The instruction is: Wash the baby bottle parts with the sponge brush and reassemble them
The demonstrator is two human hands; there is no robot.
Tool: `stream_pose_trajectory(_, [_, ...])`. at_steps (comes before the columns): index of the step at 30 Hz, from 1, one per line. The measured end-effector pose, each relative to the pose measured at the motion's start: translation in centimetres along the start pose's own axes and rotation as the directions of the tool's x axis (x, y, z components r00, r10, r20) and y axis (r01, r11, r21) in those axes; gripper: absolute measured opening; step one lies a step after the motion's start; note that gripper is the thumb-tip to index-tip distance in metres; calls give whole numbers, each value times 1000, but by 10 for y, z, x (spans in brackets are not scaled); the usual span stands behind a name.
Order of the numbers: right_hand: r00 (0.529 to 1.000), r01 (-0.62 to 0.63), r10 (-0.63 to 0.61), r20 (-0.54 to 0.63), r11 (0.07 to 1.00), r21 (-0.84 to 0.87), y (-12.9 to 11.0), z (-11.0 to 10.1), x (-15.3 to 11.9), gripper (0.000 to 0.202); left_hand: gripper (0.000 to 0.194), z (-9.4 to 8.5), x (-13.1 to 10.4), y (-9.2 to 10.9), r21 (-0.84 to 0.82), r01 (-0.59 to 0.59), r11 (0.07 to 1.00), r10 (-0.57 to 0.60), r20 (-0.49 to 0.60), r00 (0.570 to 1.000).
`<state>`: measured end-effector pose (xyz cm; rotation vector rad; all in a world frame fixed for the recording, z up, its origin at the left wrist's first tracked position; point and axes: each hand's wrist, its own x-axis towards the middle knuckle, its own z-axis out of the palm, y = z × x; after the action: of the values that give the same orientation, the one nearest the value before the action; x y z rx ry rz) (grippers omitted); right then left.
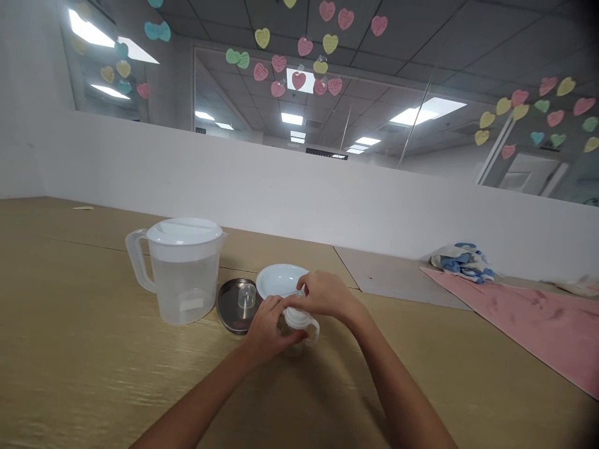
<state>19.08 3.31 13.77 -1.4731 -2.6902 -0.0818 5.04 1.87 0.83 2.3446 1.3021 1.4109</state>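
Head-worn view, facing forward and down

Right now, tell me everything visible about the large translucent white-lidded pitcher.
The large, translucent, plastic-looking pitcher stands upright on the brown tabletop, its round white lid on, handle toward the picture's left, spout right. A pale rectangular patch shows low on its side. Neither left hand nor right hand touches it; its contents are unclear.
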Motion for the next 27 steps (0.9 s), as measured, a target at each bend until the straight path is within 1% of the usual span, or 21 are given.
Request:
stream_pose_trajectory(2, [995, 89, -90, 37, 995, 37, -1, 2, -2, 48, 60, 1, -1, 0, -8, 10, 1000, -10, -7, 1000])
stream_pose_trajectory(3, [993, 110, -111, 47, 994, 28, -4, 4, -3, 50, 61, 2, -1, 1, -10, 17, 1000, -17, -15, 1000])
stream_pose_trajectory(4, [993, 106, -106, 48, 994, -1, -7, 6, -3, 47, 61, 3, -1, 1, -10, 25, 1000, -25, -27, 999])
stream_pose_trajectory(7, [1000, 18, -18, -1, 993, -119, -16, 12, -1, 34, 57, 7, -2, 1, -3, 38, 999, -38, -61, 997])
stream_pose_trajectory(9, [1000, -4, 2, -10, 991, -136, -18, 15, 1, 33, 57, 10, -3, 0, 4, 36, 999, -35, -73, 997])
stream_pose_trajectory(11, [1000, -3, 2, -5, 994, -105, -16, 15, 3, 38, 61, 11, -3, -1, 7, 31, 999, -31, -79, 996])
stream_pose_trajectory(14, [1000, -5, 5, 26, 999, -36, -10, 14, 3, 50, 70, 9, -3, -2, 9, 21, 1000, -20, -76, 997])
stream_pose_trajectory(16, [999, -7, 7, 49, 1000, 1, -6, 12, 2, 60, 71, 4, -3, -3, -1, -38, 999, 38, -42, 998])
stream_pose_trajectory(18, [998, -5, 4, 68, 1000, 20, -5, 10, 2, 67, 61, -3, -1, -8, -35, -99, 994, 98, -44, 994])
stream_pose_trajectory(19, [997, -7, 5, 78, 1000, 22, -5, 10, 2, 70, 53, -8, 1, -12, -54, -90, 994, 85, -95, 992])
stream_pose_trajectory(20, [996, -10, 8, 89, 1000, 22, -5, 9, 2, 72, 43, -12, 2, -18, -70, -36, 997, 22, -181, 983])
stream_pose_trajectory(21, [995, -14, 12, 99, 1000, 21, -5, 9, 2, 75, 36, -16, 4, -24, -83, 57, 995, -79, -293, 953])
stream_pose_trajectory(22, [994, -17, 15, 108, 1000, 21, -5, 9, 2, 76, 31, -20, 6, -31, -96, 169, 981, -194, -410, 891])
stream_pose_trajectory(23, [993, -17, 14, 113, 1000, 21, -5, 9, 2, 77, 28, -23, 8, -40, -92, 270, 959, -279, -488, 827])
stream_pose_trajectory(24, [993, -14, 12, 117, 1000, 22, -4, 9, 2, 78, 28, -25, 9, -48, -64, 353, 933, -334, -519, 787])
stream_pose_trajectory(25, [993, -10, 7, 120, 1000, 23, -4, 8, 3, 79, 31, -27, 10, -57, -18, 412, 911, -363, -511, 779])
stream_pose_trajectory(27, [992, -6, 2, 126, 1000, 29, -3, 8, 2, 79, 44, -27, 10, -72, 46, 488, 872, -426, -421, 801])
